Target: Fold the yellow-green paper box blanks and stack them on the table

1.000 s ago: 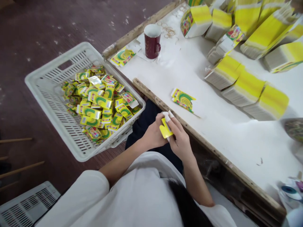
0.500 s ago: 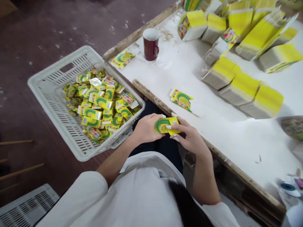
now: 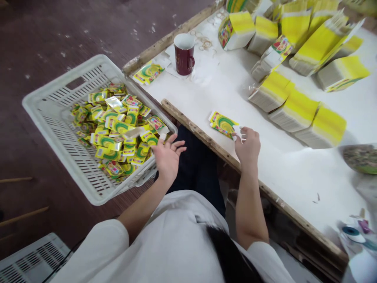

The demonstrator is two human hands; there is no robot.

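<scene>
My left hand (image 3: 168, 157) is over the near right rim of a white plastic basket (image 3: 63, 157), its fingers spread and holding nothing. Inside the basket lies a heap of small yellow-and-green folded cartons (image 3: 118, 125). A blurred pale carton (image 3: 134, 133) shows on top of the heap, just left of my fingertips. On the white table, my right hand (image 3: 247, 146) has its thumb and fingers closed at the right end of a flattened yellow carton (image 3: 224, 124). The fingertips partly hide that carton's white end flaps.
Stacks of yellow flat cartons (image 3: 306, 106) stand across the table's far right. A maroon mug (image 3: 184, 55), rubber bands (image 3: 203, 41) and another flat carton (image 3: 149, 73) are near the left edge. A raised wooden strip (image 3: 200, 131) borders the near side. Another basket (image 3: 35, 259) sits lower left.
The carton that was between both hands has left them. My left hand has moved left to the basket and opened. My right hand has moved up and right to the flat carton on the table.
</scene>
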